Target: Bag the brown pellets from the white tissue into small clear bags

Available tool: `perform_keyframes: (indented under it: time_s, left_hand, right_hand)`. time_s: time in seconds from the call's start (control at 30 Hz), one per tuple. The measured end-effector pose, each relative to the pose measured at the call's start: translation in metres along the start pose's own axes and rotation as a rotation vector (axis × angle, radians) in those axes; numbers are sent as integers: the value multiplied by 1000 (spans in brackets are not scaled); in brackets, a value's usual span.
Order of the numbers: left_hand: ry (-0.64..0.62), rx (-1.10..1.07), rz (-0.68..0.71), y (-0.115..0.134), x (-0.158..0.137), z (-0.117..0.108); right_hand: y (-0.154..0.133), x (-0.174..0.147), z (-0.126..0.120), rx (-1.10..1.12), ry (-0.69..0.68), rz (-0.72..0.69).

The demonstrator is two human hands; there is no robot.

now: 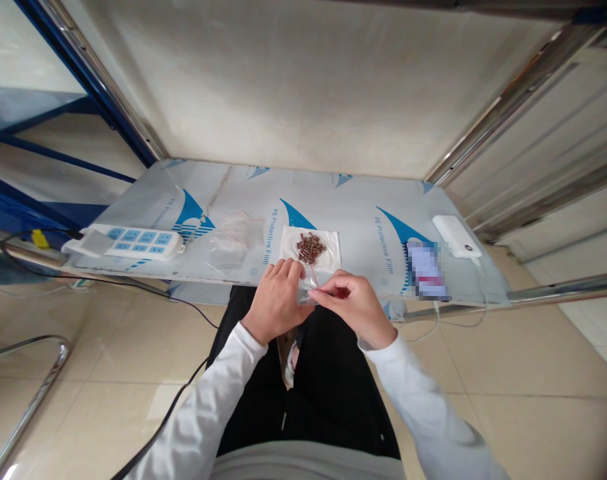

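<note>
My left hand (279, 299) and my right hand (357, 303) meet at the shelf's front edge, both closed on a small transparent zip bag (306, 293) with a red strip along its edge. Most of the bag is hidden by the fingers, and I cannot make out its contents. Just beyond them lies a heap of small brown capsule-like pieces (311, 248) on a white paper sheet (333, 248). To the left of the sheet rests a stack of transparent bags (231, 233) with faint reddish lines.
A white power strip (138, 241) lies at the left on the film-covered shelf (248, 183). On the right are a phone (426, 270) and a white power bank (456, 237) with cables hanging off the edge. Metal posts (488, 110) and a back panel (303, 87) enclose the shelf.
</note>
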State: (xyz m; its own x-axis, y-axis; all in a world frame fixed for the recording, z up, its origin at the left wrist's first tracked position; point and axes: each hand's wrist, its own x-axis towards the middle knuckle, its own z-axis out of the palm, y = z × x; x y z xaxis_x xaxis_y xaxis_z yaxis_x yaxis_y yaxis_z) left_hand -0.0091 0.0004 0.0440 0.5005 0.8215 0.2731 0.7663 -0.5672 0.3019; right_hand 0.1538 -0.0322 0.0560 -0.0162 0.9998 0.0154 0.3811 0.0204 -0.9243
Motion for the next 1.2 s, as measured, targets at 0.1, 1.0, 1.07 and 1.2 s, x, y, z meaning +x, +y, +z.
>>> perform_keyframes:
  time_s: [0.1,1.0,1.07,1.2]
  left_hand:
    - [2,2,-8,0,-1,1]
    - [49,-799,-252,1,-8,26]
    - [56,-787,-236,-1,-8,26]
    - [77,-702,-254,-5,-6,29]
  right_hand:
    - [2,0,1,84,63,-14]
    - [1,34,14,-349,-243,-213]
    - [1,34,18,-387,-251,-210]
    - [-1,36,13,-372,-281,-253]
